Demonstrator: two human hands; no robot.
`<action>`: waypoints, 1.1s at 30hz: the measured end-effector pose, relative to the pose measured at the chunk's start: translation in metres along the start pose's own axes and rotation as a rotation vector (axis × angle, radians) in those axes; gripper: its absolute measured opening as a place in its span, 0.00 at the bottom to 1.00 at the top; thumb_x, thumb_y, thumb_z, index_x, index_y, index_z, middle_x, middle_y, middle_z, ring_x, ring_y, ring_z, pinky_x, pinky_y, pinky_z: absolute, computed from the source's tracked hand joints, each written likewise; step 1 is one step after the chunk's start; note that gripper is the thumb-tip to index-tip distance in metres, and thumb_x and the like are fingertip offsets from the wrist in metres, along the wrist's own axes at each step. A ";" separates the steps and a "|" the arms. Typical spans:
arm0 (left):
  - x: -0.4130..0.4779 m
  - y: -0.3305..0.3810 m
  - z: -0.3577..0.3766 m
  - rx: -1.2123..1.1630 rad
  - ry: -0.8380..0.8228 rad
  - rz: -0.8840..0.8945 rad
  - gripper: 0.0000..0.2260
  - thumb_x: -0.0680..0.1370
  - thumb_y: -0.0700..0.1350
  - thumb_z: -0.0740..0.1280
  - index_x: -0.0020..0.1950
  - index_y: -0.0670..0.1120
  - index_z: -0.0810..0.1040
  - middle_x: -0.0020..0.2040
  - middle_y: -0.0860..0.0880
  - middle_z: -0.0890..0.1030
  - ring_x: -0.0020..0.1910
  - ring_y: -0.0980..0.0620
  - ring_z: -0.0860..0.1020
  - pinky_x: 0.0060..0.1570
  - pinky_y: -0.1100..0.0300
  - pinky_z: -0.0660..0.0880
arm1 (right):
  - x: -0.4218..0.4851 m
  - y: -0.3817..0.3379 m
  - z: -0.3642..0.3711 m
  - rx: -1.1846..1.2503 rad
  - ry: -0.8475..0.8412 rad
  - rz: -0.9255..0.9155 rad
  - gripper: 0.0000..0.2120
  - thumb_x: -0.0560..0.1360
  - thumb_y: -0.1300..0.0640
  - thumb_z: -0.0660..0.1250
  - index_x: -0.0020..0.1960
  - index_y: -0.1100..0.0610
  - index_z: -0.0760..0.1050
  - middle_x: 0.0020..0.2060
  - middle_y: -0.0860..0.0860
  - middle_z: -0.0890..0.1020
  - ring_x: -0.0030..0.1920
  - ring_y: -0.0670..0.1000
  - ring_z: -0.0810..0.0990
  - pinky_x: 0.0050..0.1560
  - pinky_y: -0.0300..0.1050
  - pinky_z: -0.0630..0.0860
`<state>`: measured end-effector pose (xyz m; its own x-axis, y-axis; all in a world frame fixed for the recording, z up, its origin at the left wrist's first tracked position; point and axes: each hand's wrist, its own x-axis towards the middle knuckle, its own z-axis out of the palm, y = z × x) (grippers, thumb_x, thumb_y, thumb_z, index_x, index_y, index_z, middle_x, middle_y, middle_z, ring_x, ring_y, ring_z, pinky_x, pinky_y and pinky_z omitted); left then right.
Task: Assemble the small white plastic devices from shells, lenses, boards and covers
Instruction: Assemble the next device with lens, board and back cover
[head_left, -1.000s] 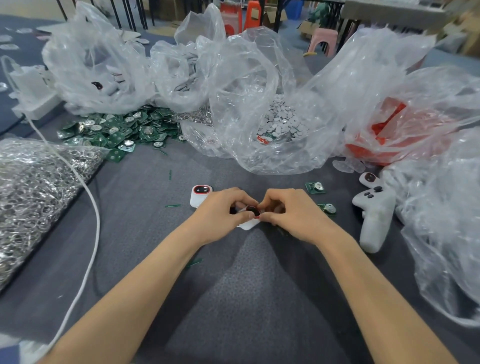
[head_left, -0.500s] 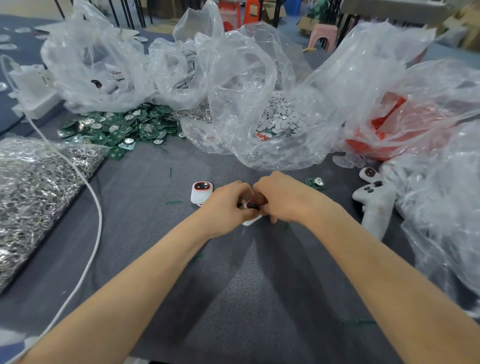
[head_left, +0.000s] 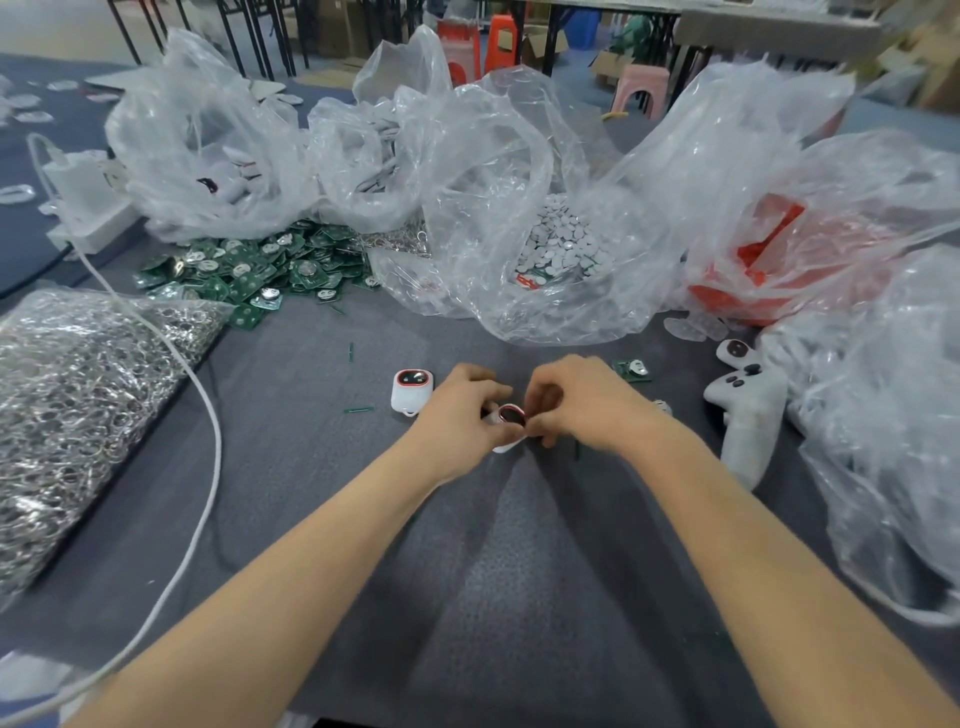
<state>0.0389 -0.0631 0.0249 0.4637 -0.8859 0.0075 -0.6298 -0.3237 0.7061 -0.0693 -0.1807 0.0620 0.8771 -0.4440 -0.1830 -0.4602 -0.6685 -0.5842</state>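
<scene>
Hands part slightly; left hand (head_left: 457, 418) and right hand (head_left: 589, 405) pinch small white plastic shell with red-rimmed lens (head_left: 510, 417) between them. Likely light, rigid, slippery: hold side edges.

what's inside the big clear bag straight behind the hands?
A heap of small pale oval pieces shows through the clear bag, with a red-and-white scrap at its near edge. Crumpled folds hide whatever lies deeper.

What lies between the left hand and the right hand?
A white shell with a red-rimmed lens, held by the left hand and right hand; head view.
</scene>
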 end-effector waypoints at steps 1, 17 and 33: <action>-0.001 -0.001 0.002 -0.007 0.010 0.012 0.18 0.73 0.43 0.73 0.62 0.42 0.79 0.64 0.46 0.71 0.60 0.52 0.73 0.57 0.70 0.64 | -0.006 0.008 0.004 0.152 0.051 0.014 0.07 0.67 0.66 0.74 0.40 0.56 0.79 0.32 0.51 0.83 0.32 0.47 0.82 0.42 0.40 0.78; -0.026 -0.003 0.017 -0.340 0.248 0.165 0.12 0.77 0.39 0.69 0.54 0.56 0.75 0.43 0.57 0.84 0.43 0.60 0.81 0.46 0.65 0.76 | -0.019 0.021 0.037 0.665 0.302 -0.108 0.06 0.73 0.62 0.72 0.45 0.51 0.81 0.40 0.49 0.85 0.43 0.48 0.83 0.51 0.45 0.79; -0.027 -0.005 0.013 -0.509 0.236 0.116 0.14 0.76 0.40 0.70 0.57 0.56 0.75 0.45 0.58 0.83 0.43 0.58 0.82 0.44 0.68 0.76 | -0.021 0.018 0.042 0.820 0.348 -0.146 0.06 0.73 0.65 0.70 0.49 0.58 0.82 0.41 0.51 0.86 0.41 0.46 0.83 0.46 0.40 0.79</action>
<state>0.0219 -0.0415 0.0120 0.5730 -0.7888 0.2223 -0.3324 0.0243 0.9428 -0.0904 -0.1583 0.0218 0.7667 -0.6326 0.1092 0.0115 -0.1566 -0.9876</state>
